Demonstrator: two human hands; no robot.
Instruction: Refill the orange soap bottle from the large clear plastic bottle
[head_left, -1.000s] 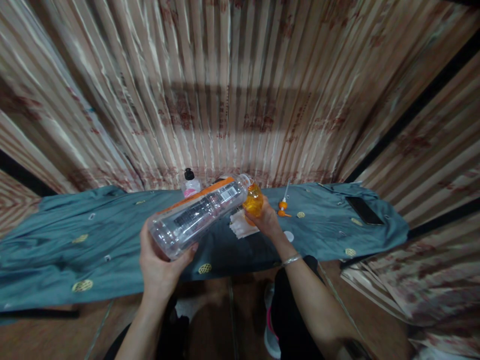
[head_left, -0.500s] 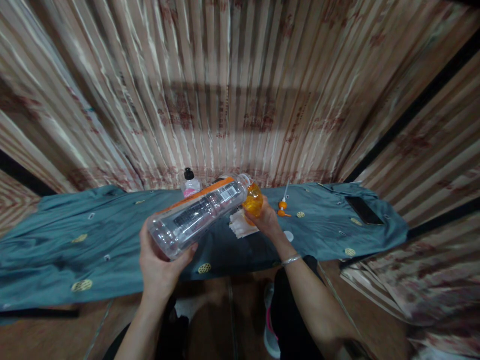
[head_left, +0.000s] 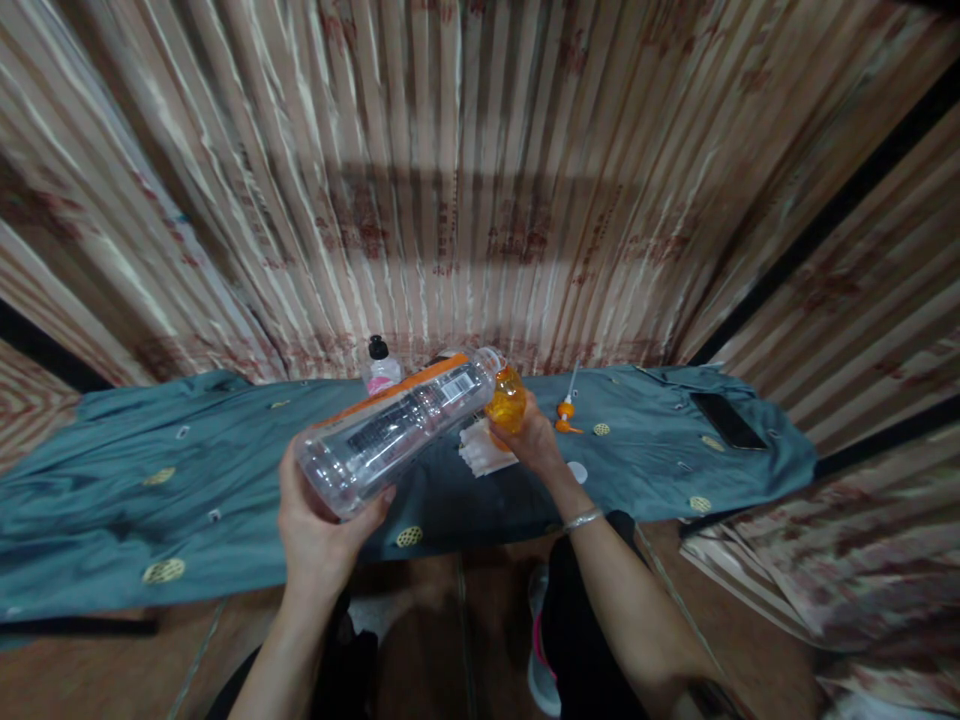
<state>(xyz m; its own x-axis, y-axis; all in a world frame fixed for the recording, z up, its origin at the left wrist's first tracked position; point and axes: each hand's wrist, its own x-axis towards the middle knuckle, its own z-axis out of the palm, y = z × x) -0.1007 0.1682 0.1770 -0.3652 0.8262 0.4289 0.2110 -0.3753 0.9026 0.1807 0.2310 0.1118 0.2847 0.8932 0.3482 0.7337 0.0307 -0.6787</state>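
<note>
My left hand (head_left: 322, 525) is wrapped round the base of a large clear plastic bottle (head_left: 397, 430) with an orange-edged label and a barcode. The bottle lies tilted in the air, its neck pointing up to the right. At its mouth is a small orange-yellow see-through bottle (head_left: 507, 402), gripped by my right hand (head_left: 531, 436). The two mouths are close together; whether they touch I cannot make out. Right of that hand an orange pump top (head_left: 566, 412) with a thin tube lies on the cloth. Beneath the hand is a pale packet or tissue (head_left: 484, 450).
A teal patterned cloth (head_left: 247, 470) covers the narrow table. Behind the large bottle stands a black-capped bottle (head_left: 381, 368) with pink on it. A white round cap (head_left: 577, 471) lies near my right wrist, and a dark phone (head_left: 727, 420) at the right. Striped curtains (head_left: 465, 200) hang close behind.
</note>
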